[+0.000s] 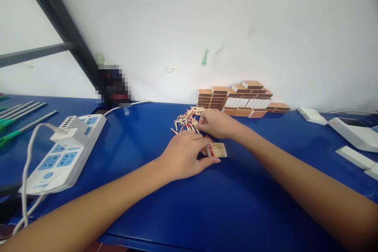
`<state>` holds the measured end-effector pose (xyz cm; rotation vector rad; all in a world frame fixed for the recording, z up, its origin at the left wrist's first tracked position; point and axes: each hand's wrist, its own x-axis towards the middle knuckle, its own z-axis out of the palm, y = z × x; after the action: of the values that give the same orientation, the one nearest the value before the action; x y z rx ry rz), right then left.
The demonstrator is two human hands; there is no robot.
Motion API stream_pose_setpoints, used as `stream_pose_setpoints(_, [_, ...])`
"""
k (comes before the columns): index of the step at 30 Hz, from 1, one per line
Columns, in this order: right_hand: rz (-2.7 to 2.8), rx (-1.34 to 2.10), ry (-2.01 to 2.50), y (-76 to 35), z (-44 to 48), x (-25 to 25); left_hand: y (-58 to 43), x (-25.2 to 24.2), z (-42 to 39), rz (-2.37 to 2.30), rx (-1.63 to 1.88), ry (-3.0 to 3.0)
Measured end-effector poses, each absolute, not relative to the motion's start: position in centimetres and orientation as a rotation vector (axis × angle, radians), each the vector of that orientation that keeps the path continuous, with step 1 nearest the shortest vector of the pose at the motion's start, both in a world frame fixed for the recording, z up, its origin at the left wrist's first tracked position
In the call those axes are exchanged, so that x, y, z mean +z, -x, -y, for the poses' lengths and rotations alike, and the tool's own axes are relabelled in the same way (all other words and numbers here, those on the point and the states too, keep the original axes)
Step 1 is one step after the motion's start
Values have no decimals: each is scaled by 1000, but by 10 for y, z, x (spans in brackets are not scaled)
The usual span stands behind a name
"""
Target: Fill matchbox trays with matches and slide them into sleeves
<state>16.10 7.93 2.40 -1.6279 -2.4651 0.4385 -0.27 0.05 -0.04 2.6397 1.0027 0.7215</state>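
Note:
A small open matchbox tray (pixel 217 150) with red-tipped matches in it lies on the blue table (pixel 189 201). My left hand (pixel 186 155) rests beside it, fingers curled round its near left side, thumb along the front. My right hand (pixel 217 123) is just behind, fingers pinched together at the edge of a loose pile of matches (pixel 185 119); what it pinches is too small to make out. Stacked brown matchboxes (pixel 240 99) stand against the white wall behind the pile.
A white and blue power strip (pixel 63 152) with a plugged-in adapter and cable lies at the left. Green-handled tools (pixel 17 120) lie at the far left. White devices (pixel 352 132) sit at the right edge. A dark metal frame leans at the upper left.

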Motion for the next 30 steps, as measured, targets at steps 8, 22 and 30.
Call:
stream_pose_setpoints(8, [2421, 353, 1563, -218, -71, 25, 7, -4, -13, -1246, 845, -2494])
stream_pose_setpoints(22, [2531, 30, 1104, -241, -17, 17, 8, -4, -17, -1154, 831, -2539])
stream_pose_setpoints(30, [2701, -368, 1061, -232, -3, 11, 8, -8, -18, -1055, 929, -2582])
